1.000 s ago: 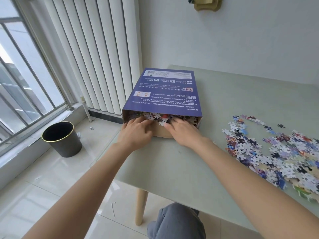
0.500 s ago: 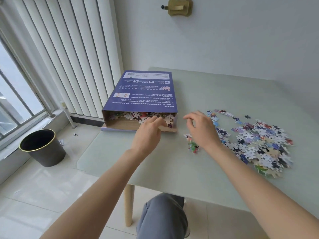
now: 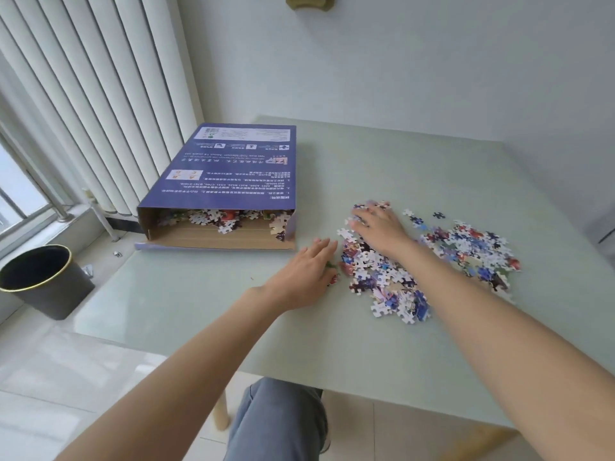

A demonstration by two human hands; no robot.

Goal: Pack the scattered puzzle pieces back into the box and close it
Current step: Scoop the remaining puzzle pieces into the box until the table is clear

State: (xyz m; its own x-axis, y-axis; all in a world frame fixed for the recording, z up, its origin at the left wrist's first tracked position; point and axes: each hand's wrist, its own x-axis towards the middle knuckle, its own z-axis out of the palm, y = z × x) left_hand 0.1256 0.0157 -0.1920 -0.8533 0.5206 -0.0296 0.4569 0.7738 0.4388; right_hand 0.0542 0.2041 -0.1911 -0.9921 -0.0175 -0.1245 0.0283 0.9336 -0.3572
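A flat purple puzzle box (image 3: 229, 171) lies on the table's left side, its near end open, with several pieces (image 3: 219, 219) heaped just inside the mouth. A loose pile of puzzle pieces (image 3: 466, 247) spreads over the table to the right of it. My left hand (image 3: 304, 277) rests flat, fingers apart, at the pile's left edge, over a few pieces. My right hand (image 3: 379, 227) lies palm down on the pile's far left part, fingers spread. Neither hand is seen gripping anything.
The pale green table (image 3: 199, 311) ends close to me and at the left. A black bin with a gold rim (image 3: 43, 284) stands on the floor to the left. White vertical blinds (image 3: 100, 94) hang behind the box. My knee (image 3: 279, 420) shows under the table.
Both hands left the box mouth and moved right to the loose pile. The right hand now lies on the pieces, the left at the pile's edge. The view has turned right.
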